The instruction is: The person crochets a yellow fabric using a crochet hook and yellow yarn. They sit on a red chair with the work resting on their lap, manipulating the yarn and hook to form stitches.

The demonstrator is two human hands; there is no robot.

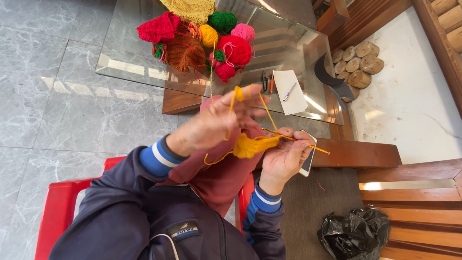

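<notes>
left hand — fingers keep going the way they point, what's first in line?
Likely the white paper with the pen on the glass table. The left hand points up-right toward it, though it sits well above the table, so depth is unclear.

Yellow knitted piece (191, 8) cut off by the top edge. White phone (308, 161) mostly hidden behind the right hand (285, 156). Small dark tool (264, 81) too tiny to tell.
</notes>
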